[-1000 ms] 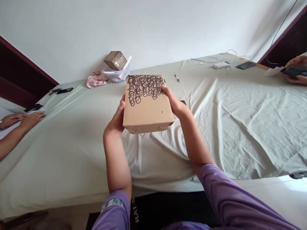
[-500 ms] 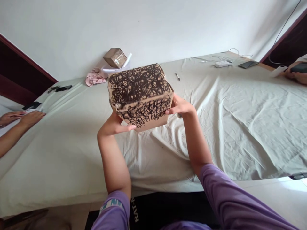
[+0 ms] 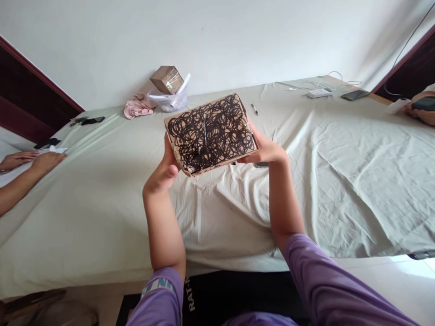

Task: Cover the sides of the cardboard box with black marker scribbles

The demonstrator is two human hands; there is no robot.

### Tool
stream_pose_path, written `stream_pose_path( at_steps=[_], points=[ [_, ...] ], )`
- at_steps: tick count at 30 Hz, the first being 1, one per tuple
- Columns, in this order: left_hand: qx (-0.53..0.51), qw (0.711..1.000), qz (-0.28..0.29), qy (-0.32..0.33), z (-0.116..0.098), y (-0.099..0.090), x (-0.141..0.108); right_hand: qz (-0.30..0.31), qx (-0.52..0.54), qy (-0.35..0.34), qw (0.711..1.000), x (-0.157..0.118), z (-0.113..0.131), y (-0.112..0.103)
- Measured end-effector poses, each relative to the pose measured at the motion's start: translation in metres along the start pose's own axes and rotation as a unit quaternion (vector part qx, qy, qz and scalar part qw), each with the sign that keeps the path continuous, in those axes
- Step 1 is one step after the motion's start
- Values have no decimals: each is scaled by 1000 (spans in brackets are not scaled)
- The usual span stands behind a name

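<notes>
Between my two hands is a cardboard box (image 3: 212,133), its upward face covered in black looping scribbles. My left hand (image 3: 163,170) grips the box's left side, the thumb showing at the near left corner and the other fingers mostly hidden. On the right side, my right hand (image 3: 267,145) is closed against the box, its thumb along the near edge. Part of a dark flat object (image 3: 261,165) shows just under my right wrist; I cannot make out what it is. The box's underside is out of sight.
A cloth-covered table (image 3: 102,217) stretches ahead. Near the wall are a pink cloth (image 3: 138,106), a clear plastic tub (image 3: 175,103) with a smaller cardboard box (image 3: 167,80), a pen (image 3: 254,109), a white power strip (image 3: 319,93) and a phone (image 3: 355,95). Another person's hands (image 3: 47,163) rest at left.
The box has tipped so its scribbled top faces me and its scribbled near side is nearly hidden. It has shifted slightly right, with my hands moving along.
</notes>
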State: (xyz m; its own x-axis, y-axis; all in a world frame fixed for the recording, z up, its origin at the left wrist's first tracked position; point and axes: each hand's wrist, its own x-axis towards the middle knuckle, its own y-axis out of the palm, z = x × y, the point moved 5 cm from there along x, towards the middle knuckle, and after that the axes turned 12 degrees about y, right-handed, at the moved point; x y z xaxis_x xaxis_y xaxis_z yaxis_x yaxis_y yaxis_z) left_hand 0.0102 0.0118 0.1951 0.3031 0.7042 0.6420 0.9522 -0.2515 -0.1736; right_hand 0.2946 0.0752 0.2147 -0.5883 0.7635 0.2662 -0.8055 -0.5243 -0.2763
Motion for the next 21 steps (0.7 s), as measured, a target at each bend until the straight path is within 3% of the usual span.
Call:
stream_pose_path(
  at_steps=[4, 11, 14, 18, 21],
  points=[
    [28, 1000, -11, -2, -3, 5, 1, 8, -103, -35, 994, 2, 2, 4],
    [99, 994, -54, 0, -33, 19, 6, -2, -147, -59, 987, 20, -3, 12],
    [59, 998, -38, 2, -31, 16, 4, 2, -143, -64, 988, 23, -8, 11],
    [68, 996, -65, 2, -22, 7, 5, -3, -135, -45, 990, 26, -19, 12],
    [58, 996, -52, 42, -15, 5, 10, 2, -116, -32, 993, 33, -30, 18]
  ],
)
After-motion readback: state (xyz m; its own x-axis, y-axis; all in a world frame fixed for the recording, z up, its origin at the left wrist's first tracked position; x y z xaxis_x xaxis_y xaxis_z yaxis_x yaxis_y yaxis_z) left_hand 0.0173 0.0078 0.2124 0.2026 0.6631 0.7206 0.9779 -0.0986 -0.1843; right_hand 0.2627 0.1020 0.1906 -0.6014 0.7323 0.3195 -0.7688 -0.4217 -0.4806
